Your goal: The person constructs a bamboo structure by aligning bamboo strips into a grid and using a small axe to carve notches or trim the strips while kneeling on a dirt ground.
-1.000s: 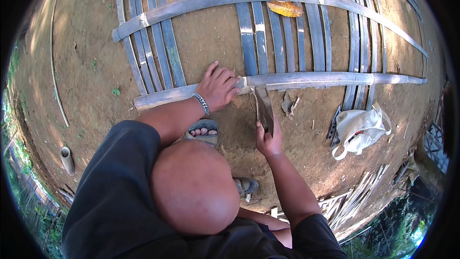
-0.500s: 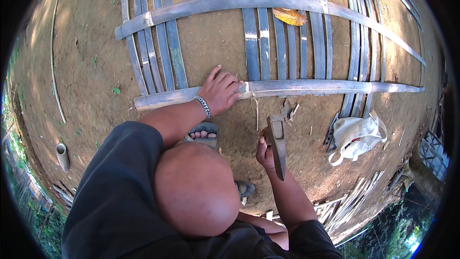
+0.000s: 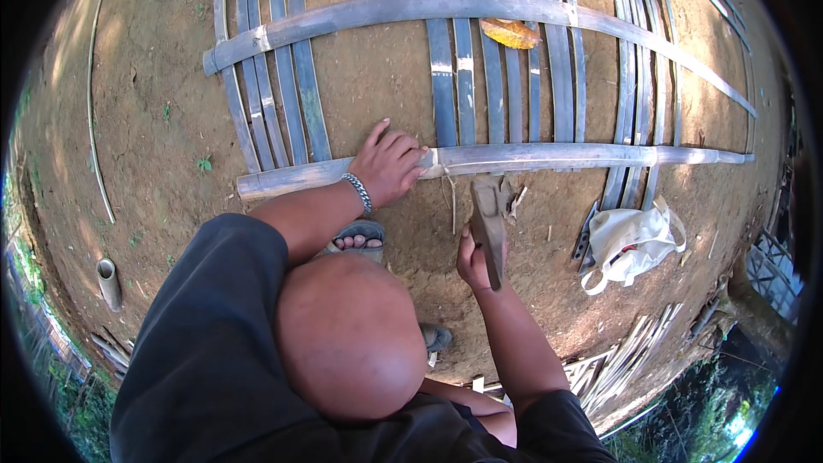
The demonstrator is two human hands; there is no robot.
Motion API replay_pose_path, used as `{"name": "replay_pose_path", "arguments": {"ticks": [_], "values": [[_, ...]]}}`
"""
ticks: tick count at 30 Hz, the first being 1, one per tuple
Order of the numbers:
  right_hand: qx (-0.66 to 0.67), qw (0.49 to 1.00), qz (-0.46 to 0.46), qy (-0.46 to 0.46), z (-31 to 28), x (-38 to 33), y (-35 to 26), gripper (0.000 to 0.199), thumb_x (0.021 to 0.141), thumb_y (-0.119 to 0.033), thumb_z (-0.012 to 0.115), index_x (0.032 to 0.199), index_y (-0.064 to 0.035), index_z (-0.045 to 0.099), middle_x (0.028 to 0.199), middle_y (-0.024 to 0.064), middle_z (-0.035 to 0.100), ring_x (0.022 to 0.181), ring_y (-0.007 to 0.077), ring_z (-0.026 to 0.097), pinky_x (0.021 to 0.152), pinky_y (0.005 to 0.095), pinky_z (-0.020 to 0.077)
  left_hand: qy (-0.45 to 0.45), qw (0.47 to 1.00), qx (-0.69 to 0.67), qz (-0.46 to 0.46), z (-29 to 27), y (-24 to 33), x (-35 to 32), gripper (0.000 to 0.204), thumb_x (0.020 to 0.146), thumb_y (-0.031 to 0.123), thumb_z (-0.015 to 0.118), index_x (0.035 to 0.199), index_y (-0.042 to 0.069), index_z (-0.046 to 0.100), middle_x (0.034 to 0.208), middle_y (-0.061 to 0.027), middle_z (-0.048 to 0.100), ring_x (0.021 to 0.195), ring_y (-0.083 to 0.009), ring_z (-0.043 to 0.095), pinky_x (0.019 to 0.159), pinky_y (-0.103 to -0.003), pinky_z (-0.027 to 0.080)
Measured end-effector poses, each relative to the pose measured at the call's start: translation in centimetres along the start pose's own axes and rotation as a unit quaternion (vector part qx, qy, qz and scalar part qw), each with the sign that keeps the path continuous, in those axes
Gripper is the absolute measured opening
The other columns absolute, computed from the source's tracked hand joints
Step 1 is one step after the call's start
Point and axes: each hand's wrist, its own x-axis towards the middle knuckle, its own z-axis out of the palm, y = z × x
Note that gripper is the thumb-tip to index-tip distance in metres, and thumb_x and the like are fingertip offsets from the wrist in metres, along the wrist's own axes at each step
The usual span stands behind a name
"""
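My left hand (image 3: 390, 163), with a chain bracelet at its wrist, lies over the near bamboo pole (image 3: 531, 156), fingers curled round it beside a pale joint. A thin fibre tie (image 3: 447, 176) hangs from the pole just right of that hand. My right hand (image 3: 471, 261) is closed on a hatchet, its wedge-shaped metal head (image 3: 487, 223) seen from above, slightly blurred. Most of the handle is hidden under the head. The hatchet hangs just on the near side of the pole, right of my left hand. Dark bamboo slats (image 3: 441, 77) run beneath the near pole.
A second bamboo pole (image 3: 386, 9) crosses the slats farther off, with a yellow leaf (image 3: 510, 33) beside it. To the right lie a white bag (image 3: 630, 244) and a dark flat tool (image 3: 585, 236). Thin split sticks (image 3: 626, 360) are piled lower right; a bamboo tube (image 3: 109, 283) lies left.
My right hand has raised the hatchet a little away from me, bringing its head closer to the near pole. The left hand stays on the pole.
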Motion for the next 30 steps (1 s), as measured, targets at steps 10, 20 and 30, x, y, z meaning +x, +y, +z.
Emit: {"name": "replay_pose_path", "arguments": {"ticks": [10,20,30], "values": [[0.033,0.998,-0.021,0.047,-0.3,-0.1,0.1,0.056,0.096,-0.012,0.061,0.148,0.0006,0.045,0.135,0.0289,0.06,0.114,0.0501,0.063,0.094,0.0511,0.054,-0.011,1.0,0.006,-0.001,-0.4,0.2,0.2,0.032,0.094,0.03,0.067,0.121,0.012,0.07,0.114,-0.0041,0.061,0.123,-0.0232,0.054,0.123,-0.054,0.024],[-0.014,0.978,0.204,-0.05,-2.5,-1.2,-1.4,0.052,0.098,-0.019,0.061,0.145,-0.0046,0.045,0.11,0.0335,0.067,0.102,0.0535,0.065,0.086,0.0561,0.0536,0.0,1.0,-0.002,-0.005,0.1,-0.2,-0.1,0.032,0.093,0.03,0.068,0.12,0.012,0.07,0.114,-0.005,0.061,0.123,-0.0244,0.055,0.123,-0.053,0.025],[0.034,0.931,0.334,0.144,-4.9,-15.5,7.1,0.055,0.102,-0.015,0.058,0.15,0.0018,0.039,0.128,0.0268,0.058,0.113,0.0379,0.059,0.095,0.0433,0.0479,-0.004,0.999,-0.035,-0.016,-0.6,0.0,0.1,0.037,0.087,0.025,0.072,0.12,0.01,0.068,0.113,-0.0086,0.06,0.118,-0.029,0.056,0.121,-0.056,0.027]]}}
